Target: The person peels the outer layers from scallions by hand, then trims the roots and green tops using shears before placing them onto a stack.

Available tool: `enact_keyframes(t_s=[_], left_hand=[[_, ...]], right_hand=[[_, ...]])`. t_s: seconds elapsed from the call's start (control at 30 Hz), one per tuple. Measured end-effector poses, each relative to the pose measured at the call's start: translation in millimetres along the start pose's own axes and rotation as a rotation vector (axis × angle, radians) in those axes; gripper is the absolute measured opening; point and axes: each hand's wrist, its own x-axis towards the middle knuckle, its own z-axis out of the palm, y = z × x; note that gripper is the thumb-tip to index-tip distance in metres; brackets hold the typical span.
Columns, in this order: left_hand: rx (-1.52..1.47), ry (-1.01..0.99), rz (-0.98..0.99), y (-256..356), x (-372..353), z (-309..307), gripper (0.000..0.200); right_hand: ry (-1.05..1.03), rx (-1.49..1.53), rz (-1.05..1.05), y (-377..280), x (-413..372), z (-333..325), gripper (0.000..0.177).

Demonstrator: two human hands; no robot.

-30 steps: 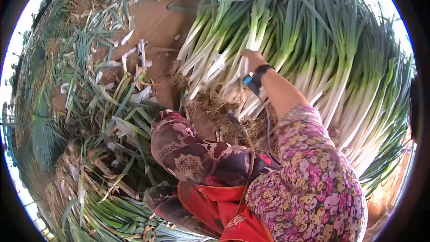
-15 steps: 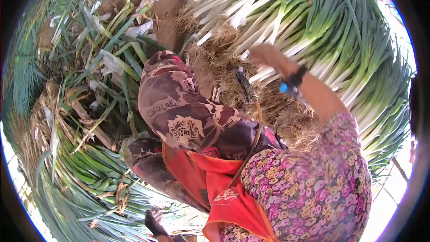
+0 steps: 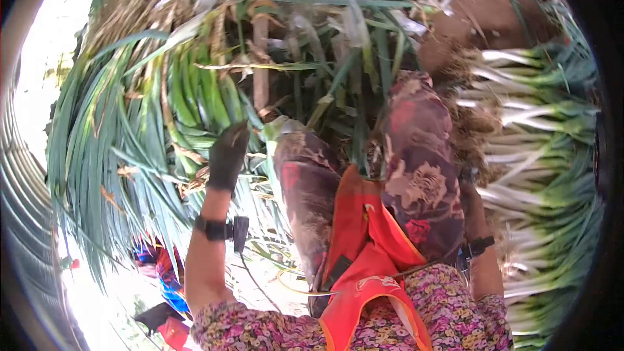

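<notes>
My left hand (image 3: 226, 156), in a dark glove, reaches over the near edge of the green-leaved leek pile (image 3: 185, 91) at the left. Its fingers look stretched out, and no object shows in it. Low beside my right knee is my right hand (image 3: 469, 196), next to the root ends of the white-stalked leeks (image 3: 520, 192) on the right. That hand is dim and partly hidden by the trouser leg, so its fingers and anything in them cannot be made out. A black band circles each wrist.
Loose leaves and peelings (image 3: 351, 39) lie beyond my knees, with brown soil (image 3: 478, 16) at the upper right. A red cloth (image 3: 377, 260) hangs over my lap. A thin cable runs from the left wristband. Blue and red items (image 3: 170, 279) are at lower left.
The view has turned left towards the green pile. My gloved left hand has come up from the bottom edge to that pile. My right hand now sits lower, beside my knee.
</notes>
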Motion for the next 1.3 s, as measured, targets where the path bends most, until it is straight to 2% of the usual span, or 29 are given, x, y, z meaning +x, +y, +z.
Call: enact_keyframes(t_s=[0.03, 0.13, 0.2, 0.23, 0.33, 0.43, 0.53, 0.6, 0.67, 0.7, 0.73, 0.77, 0.8, 0.87, 1.0, 1.07, 1.1, 1.2, 1.27, 1.3], left_hand=[[0.191, 0.006, -0.056, 32.6, 17.7, -8.2, 0.03], [0.392, 0.138, -0.048, -1.1, 70.1, -25.0, 0.035], [0.333, 0.274, 0.013, -36.7, 104.7, -43.6, 0.038], [0.341, 0.29, -0.12, -39.3, 116.1, -51.4, 0.04], [0.427, 0.271, -0.063, -64.4, 170.3, -69.0, 0.043], [0.298, 0.221, 0.071, -47.5, 215.8, -62.4, 0.053], [0.583, 0.152, -0.144, -75.8, 277.4, -46.5, 0.066], [0.61, 0.119, -0.266, -79.2, 297.3, -34.8, 0.082], [0.783, 0.001, -0.411, -86.3, 315.8, -18.3, 0.088], [0.606, 0.138, -0.396, -78.0, 296.8, -6.4, 0.089], [0.698, -0.029, -0.534, -19.2, 277.7, -10.2, 0.087], [0.666, 0.068, -0.465, -23.2, 263.6, -1.1, 0.078], [0.633, 0.161, -0.396, -28.0, 249.6, 7.4, 0.069], [0.648, -0.005, -0.218, -15.5, 214.1, 14.5, 0.062], [0.637, -0.308, 0.072, 29.8, 116.8, 50.5, 0.048], [0.505, 0.064, 0.415, 85.1, 57.1, 64.9, 0.023], [0.482, -0.011, 0.278, 125.3, 34.4, 53.9, 0.02], [0.59, 0.047, 0.327, 85.1, 49.8, 42.1, 0.028], [0.53, 0.343, 0.254, 57.9, 101.7, 4.8, 0.041], [0.479, 0.521, 0.192, 47.8, 129.9, -19.7, 0.047]], right_hand=[[0.005, -0.001, 0.001, -1.1, 1.8, 2.7, 0.055], [0.014, -0.005, -0.003, -1.5, 7.5, 8.9, 0.054], [0.027, 0.003, 0.002, -0.4, 9.8, 11.3, 0.054], [0.036, 0.007, 0.003, -0.3, 10.6, 12.4, 0.053], [0.069, 0.019, 0.008, 2.4, 11.2, 10.3, 0.052], [0.117, 0.029, 0.005, 6.1, 6.3, 3.9, 0.051], [0.168, 0.035, 0.004, 11.0, -9.0, -12.6, 0.05], [0.193, 0.049, 0.0, 18.9, -17.8, -24.4, 0.05], [0.193, 0.121, 0.013, 26.5, -24.1, -31.5, 0.049], [0.176, 0.247, 0.047, 22.0, -26.1, -24.9, 0.046], [0.189, 0.253, 0.029, 14.5, -30.5, -16.7, 0.043], [0.205, 0.258, 0.01, 5.2, -38.7, -6.5, 0.039], [0.212, 0.265, -0.01, -5.7, -47.1, 17.4, 0.043], [0.225, 0.27, -0.042, -15.6, -59.4, 45.8, 0.05], [0.189, 0.241, -0.142, -1.2, -57.1, 21.8, 0.055], [0.152, 0.234, -0.251, -2.0, -55.5, 8.6, 0.059], [0.128, 0.224, -0.322, -11.0, -54.4, 7.3, 0.06], [-0.015, 0.182, -0.606, -48.1, -45.9, 7.3, 0.065], [-0.124, 0.111, -0.747, -92.8, -47.4, 44.5, 0.068], [-0.15, 0.033, -0.761, -117.7, -56.2, 80.6, 0.076]])
